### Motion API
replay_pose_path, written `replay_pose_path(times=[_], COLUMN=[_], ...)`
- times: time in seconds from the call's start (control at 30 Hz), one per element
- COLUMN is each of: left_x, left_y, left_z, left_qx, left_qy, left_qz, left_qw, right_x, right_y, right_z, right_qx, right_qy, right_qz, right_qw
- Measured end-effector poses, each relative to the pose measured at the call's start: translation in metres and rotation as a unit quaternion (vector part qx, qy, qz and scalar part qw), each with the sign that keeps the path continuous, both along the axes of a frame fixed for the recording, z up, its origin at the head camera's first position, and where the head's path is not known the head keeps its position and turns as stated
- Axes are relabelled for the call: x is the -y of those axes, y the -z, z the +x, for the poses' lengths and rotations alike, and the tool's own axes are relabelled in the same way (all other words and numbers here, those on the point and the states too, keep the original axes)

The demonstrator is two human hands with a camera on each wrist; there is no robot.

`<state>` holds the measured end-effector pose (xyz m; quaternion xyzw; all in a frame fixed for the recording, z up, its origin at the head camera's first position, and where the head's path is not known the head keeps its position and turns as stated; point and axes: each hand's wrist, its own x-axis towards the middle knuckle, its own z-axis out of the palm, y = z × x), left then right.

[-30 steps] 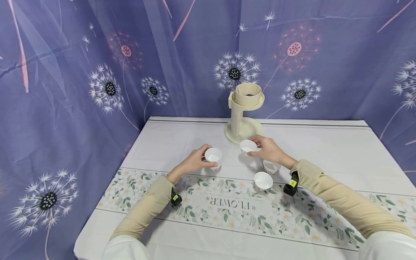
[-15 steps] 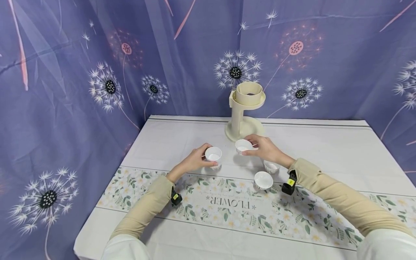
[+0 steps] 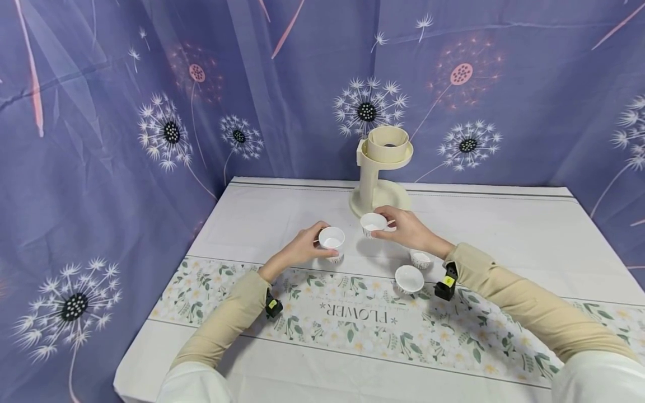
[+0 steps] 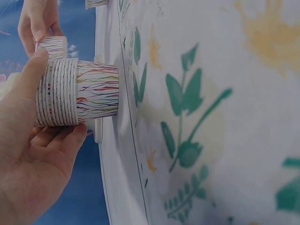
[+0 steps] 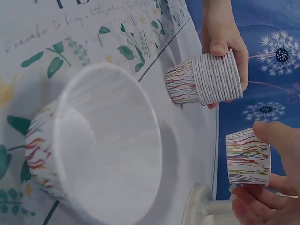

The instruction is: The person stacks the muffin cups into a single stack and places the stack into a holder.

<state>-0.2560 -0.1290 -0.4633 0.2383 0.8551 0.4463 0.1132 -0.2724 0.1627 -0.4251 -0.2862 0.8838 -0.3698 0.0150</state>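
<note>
Gripping a white, colour-streaked cup stack [image 4: 79, 93] in left hand [image 3: 304, 247], one matching cup [image 5: 247, 158] in right hand [image 3: 407, 228].

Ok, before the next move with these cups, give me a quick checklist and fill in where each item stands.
1. Left hand has a grip on the cup stack: ok, curled round it.
2. Right hand has a grip on the single cup: ok, held at its side.
3. Single cup upright: ok, mouth up.
4. Single cup seated in the stack: not ok, a gap separates them.
5. Near loose cup and far loose cup upright on the tablecloth: ok, both mouth up.
6. Base of the stack lifted off the tablecloth: cannot tell, it sits too close to judge contact.
</note>
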Motion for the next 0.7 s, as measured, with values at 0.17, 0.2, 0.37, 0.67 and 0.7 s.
replay_pose_path(times=[0.17, 0.2, 0.37, 0.67, 0.7], left_x=[0.0, 0.0, 0.0, 0.0, -0.001], left_y=[0.001, 0.001, 0.001, 0.002, 0.002], left_z=[0.0, 0.0, 0.0, 0.0, 0.0], left_qx=[-0.001, 0.0, -0.002, -0.004, -0.004], left_qy=[-0.001, -0.001, 0.003, 0.0, 0.0], left_qz=[-0.002, -0.001, 0.005, 0.005, 0.005], left_qw=[1.0, 1.0, 1.0, 1.0, 1.0], right_x=[0.005, 0.006, 0.01, 0.015, 0.015], right_y=[-0.003, -0.003, -0.006, -0.006, -0.006], right_z=[0.002, 0.003, 0.005, 0.005, 0.005], right_qx=[-0.012, -0.013, -0.015, -0.029, -0.031], right_qy=[-0.014, -0.018, -0.028, -0.032, -0.034], right_qz=[-0.002, -0.003, -0.004, -0.003, -0.004], right_qw=[1.0, 1.0, 0.999, 0.999, 0.999])
